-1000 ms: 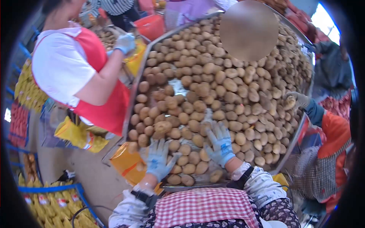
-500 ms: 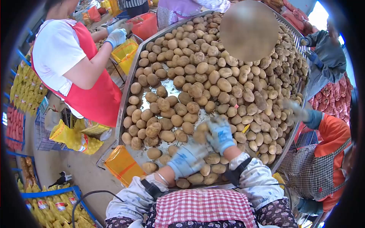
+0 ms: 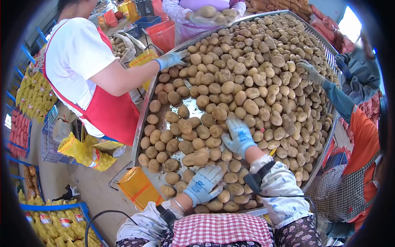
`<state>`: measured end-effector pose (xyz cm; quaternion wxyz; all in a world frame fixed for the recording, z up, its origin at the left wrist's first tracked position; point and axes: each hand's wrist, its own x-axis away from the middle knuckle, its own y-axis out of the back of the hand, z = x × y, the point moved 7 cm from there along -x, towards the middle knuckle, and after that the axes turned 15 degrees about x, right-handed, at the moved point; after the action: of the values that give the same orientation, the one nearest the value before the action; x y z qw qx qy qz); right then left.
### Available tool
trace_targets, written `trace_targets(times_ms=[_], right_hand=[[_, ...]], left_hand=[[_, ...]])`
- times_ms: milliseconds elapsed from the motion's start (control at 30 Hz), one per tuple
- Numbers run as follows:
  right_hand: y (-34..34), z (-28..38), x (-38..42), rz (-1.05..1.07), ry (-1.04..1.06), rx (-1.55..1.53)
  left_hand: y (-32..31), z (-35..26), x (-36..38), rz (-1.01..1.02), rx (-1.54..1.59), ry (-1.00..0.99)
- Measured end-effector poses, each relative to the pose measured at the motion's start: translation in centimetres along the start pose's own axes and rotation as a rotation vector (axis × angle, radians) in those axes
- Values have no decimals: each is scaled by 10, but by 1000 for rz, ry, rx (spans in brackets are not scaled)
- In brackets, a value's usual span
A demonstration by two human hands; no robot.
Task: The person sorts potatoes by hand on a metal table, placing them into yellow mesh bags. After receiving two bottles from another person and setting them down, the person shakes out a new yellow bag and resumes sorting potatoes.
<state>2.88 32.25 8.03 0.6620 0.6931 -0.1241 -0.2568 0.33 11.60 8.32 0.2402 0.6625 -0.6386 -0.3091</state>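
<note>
Potatoes (image 3: 263,99) cover a large metal sorting table (image 3: 142,123) in front of me. My left hand (image 3: 203,185), in a pale blue glove, lies over potatoes near the table's front edge, fingers stretched and apart. Farther in, my right hand (image 3: 238,138), gloved the same way, rests on the pile with its fingers spread and holds nothing visible. An oblong, knobbly potato (image 3: 196,157) sits between the two hands. Bare metal (image 3: 192,106) shows through a gap among the potatoes ahead of them.
A person in a red apron (image 3: 111,111) reaches onto the pile from the left. Another, in orange sleeves (image 3: 364,142), reaches from the right. At the far edge a person in purple (image 3: 201,5) holds potatoes. An orange-yellow bag (image 3: 139,187) hangs at the front left corner.
My right hand has moved forward off a potato, and its fingers have spread. My left hand has shifted slightly. The red-apron person now reaches onto the table; the orange-sleeved person's arm stretches farther in.
</note>
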Motion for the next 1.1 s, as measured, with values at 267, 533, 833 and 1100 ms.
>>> trace_targets(times_ms=[267,533,833,1100], right_hand=[[48,-1,-2,-217,55,152],[8,-20,-59,504,94,384],[5,-19,-83,736,112,414],[3,-30,-53,670,-84,234]], left_hand=[[71,52,-42,-359,-383,228],[79,19,-85,65,-18,18],[66,39,-56,-158,33,-51],[97,66,-150,-386,-139,-66]])
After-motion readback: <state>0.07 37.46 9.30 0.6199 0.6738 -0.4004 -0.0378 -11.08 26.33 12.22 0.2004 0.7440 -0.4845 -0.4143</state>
